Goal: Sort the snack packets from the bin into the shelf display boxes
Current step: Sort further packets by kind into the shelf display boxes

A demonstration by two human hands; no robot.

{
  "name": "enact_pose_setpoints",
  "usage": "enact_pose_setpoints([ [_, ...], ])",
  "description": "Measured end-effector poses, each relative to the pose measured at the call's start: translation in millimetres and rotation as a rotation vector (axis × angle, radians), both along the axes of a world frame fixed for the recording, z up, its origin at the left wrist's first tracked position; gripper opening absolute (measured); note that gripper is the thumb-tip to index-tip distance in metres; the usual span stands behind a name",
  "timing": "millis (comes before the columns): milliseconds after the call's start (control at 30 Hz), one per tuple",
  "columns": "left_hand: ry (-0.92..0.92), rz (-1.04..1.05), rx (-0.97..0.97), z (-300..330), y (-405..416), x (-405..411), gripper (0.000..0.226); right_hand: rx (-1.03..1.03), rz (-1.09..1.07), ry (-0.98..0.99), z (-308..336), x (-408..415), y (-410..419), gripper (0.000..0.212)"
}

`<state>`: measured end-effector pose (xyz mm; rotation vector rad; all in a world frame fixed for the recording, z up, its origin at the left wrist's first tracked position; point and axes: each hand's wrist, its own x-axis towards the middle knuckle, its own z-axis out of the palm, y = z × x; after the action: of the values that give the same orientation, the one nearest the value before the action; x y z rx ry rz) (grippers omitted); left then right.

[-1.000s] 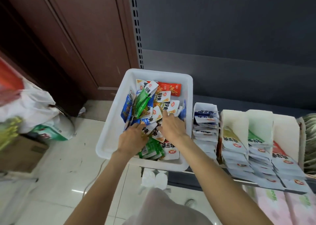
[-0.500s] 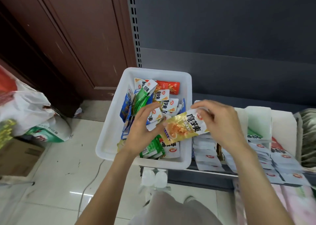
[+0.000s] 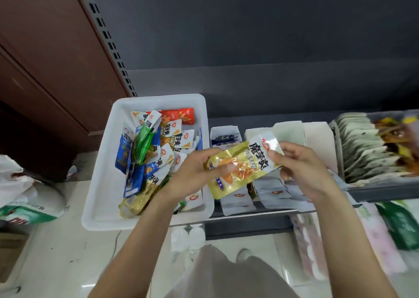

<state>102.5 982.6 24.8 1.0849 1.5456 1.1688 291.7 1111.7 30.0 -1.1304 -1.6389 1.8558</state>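
A gold snack packet (image 3: 243, 165) with black lettering is held flat between both hands, above the gap between the bin and the display boxes. My left hand (image 3: 195, 175) grips its lower left end, thumb on top. My right hand (image 3: 301, 168) pinches its white upper right end. The white plastic bin (image 3: 102, 184) on the left holds several blue, green, red and white packets. White display boxes (image 3: 292, 134) stand in a row on the shelf to the right of the bin, filled with white-backed packets.
A grey tray (image 3: 385, 189) of pale packets sits at the far right on the shelf. Below the shelf edge lie pink and green packages (image 3: 385, 236). White bags (image 3: 29, 198) and a cardboard box rest on the tiled floor at left. A brown door stands behind.
Both hands came out of the bin with the gold packet and carried it rightward over the display boxes. The view has shifted right, showing the grey tray.
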Motion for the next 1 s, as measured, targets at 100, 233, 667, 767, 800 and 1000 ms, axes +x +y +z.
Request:
enact_pose_setpoints([
  [100, 0.090, -0.063, 0.047, -4.7, 23.0, 20.4, 0.013, 0.083, -0.178, 0.029, -5.5, 22.4, 7.6, 0.009],
  [233, 0.509, 0.037, 0.247, -20.4, 62.9, 43.6, 0.018, 0.532, -0.384, 0.067, 1.3, 47.4, 12.4, 0.009],
  [667, 0.979, -0.006, 0.349, -54.3, 63.5, 45.3, 0.014, 1.175, 0.012, -0.468, -62.9, 36.6, 10.7, 0.019],
  [767, 0.936, 0.070, 0.376, -52.1, 43.6, 38.1, 0.020, 1.236, 0.174, -0.583, -61.5, 30.9, 10.3, 0.036],
  [800, 0.903, 0.147, 0.381, -50.2, 34.8, 34.8, 0.022, 1.234, 0.198, -0.570, -57.4, 29.0, 8.9, 0.038],
  [1000, 0.729, 0.698, 0.259, -58.2, -30.7, -7.3, 0.023, 1.003, 0.295, -0.223, -27.9, -21.6, -21.8, 0.023],
])
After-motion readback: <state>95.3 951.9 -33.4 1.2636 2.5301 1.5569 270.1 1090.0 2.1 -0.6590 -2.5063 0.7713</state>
